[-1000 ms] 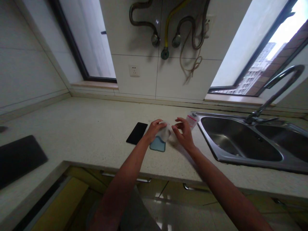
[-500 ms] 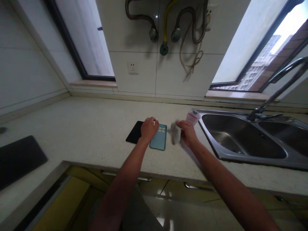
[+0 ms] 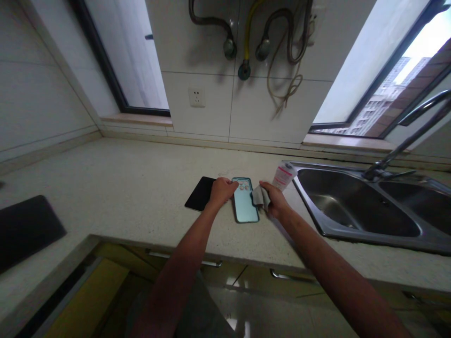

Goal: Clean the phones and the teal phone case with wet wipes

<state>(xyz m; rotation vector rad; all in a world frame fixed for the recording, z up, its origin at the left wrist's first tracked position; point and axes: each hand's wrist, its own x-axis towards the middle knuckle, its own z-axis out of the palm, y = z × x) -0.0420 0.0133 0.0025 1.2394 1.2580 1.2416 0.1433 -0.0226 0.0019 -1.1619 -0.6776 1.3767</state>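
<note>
While the right hand (image 3: 276,201), palm down, pinches a crumpled grey cloth (image 3: 260,197) between closed fingers against a pale-teal phone (image 3: 244,202), the left hand (image 3: 221,191) rests fingers-together on that phone's upper-left edge; gripping or steadying, I cannot tell. Just past the fingers lie a glossy black phone (image 3: 199,193) and a pink-and-white tube (image 3: 283,176) — the latter beside a stainless steel sink (image 3: 310,203).

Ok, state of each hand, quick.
Left hand: open, fingers resting on the teal phone case, not gripping.
Right hand: closed, holding a grey cloth against the case's edge.
</note>
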